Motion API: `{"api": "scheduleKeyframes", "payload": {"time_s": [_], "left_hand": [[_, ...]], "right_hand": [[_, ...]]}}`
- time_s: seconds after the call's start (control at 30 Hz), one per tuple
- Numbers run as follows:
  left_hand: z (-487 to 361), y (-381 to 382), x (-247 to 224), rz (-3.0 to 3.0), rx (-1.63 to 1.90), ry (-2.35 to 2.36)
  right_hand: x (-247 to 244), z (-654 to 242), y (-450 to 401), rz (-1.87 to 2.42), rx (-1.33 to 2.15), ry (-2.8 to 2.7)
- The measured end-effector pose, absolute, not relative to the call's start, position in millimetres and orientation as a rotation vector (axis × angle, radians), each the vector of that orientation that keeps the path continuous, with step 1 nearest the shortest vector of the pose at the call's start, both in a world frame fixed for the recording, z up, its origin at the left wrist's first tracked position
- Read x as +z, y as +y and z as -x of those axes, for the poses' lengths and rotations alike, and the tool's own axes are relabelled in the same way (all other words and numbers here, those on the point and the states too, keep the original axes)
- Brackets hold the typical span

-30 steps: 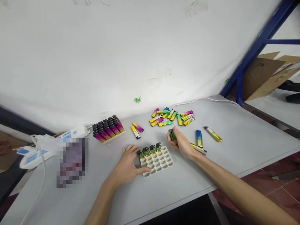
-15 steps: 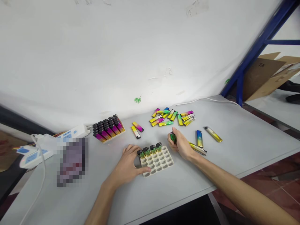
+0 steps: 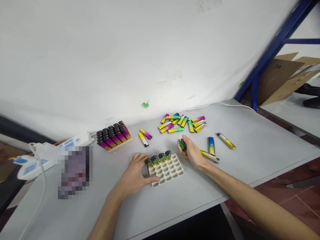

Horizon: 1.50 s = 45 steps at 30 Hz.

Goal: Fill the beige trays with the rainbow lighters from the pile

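My right hand (image 3: 191, 153) is closed around a green lighter (image 3: 183, 144), held upright just off the tray's far right corner. A small pinkish glow, like a flame, shows at the lighter's top. A cream tray (image 3: 171, 176) with rows of oval holes lies flat on the table. Several green-gold lighters (image 3: 161, 157) with black tops stand in its far row. My left hand (image 3: 136, 175) grips the tray's left side, the thumb on the near left corner and the fingers by the far left one. Silver-and-gold lighters (image 3: 209, 156) lie beside my right wrist.
A full tray of purple-gold lighters (image 3: 115, 138) stands at back left. Loose lighters (image 3: 172, 125) lie in a pile near the wall. A blue-gold lighter (image 3: 211, 146) lies to the right. Power strips (image 3: 37, 166), a cable and a pixelated patch (image 3: 75, 173) are at left.
The small glow has appeared at the top of the green lighter in my right hand. Both hands and the tray keep their places; the view has shifted slightly.
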<state>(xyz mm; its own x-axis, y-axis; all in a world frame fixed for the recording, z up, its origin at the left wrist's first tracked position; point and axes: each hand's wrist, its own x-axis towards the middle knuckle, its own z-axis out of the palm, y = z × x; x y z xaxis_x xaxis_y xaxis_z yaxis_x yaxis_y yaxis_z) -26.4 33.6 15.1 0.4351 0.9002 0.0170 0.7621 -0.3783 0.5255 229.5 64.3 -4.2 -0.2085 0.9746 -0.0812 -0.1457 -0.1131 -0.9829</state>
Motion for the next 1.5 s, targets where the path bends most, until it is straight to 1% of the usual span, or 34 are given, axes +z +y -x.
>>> {"api": "scheduleKeyframes", "payload": {"time_s": [0.1,0.27,0.47,0.6,0.87,0.97,1.1,1.17,1.3,1.4,1.5], "left_hand": [[26,33,16,-2.236,0.396,1.400],[26,33,16,-2.216,0.369,1.408],[25,34,16,-2.245,0.356,1.401],[25,34,17,-2.232,0.346,1.403],[25,34,16,-2.232,0.378,1.428],[25,34,15,-2.221,0.384,1.431],[26,33,14,-2.228,0.400,1.410],[26,33,15,-2.226,0.399,1.401],[27,32,16,-2.213,0.384,1.402],[27,33,14,-2.217,0.364,1.399],[28,34,13,-2.198,0.350,1.421]], "right_hand": [[0,-232,64,0.986,1.423,-1.259],[8,-239,65,1.026,1.263,-1.458],[9,-238,62,0.963,1.361,-1.527],[11,-237,62,1.037,1.235,-1.705],[15,-253,65,1.091,1.098,-2.009],[19,-260,81,1.151,0.875,-2.029],[20,-270,143,1.487,0.274,-1.988],[18,-275,178,1.556,0.116,-2.119],[11,-287,211,1.481,0.064,-2.263],[9,-297,195,1.431,0.085,-2.084],[9,-305,163,1.419,0.286,-1.815]]}}
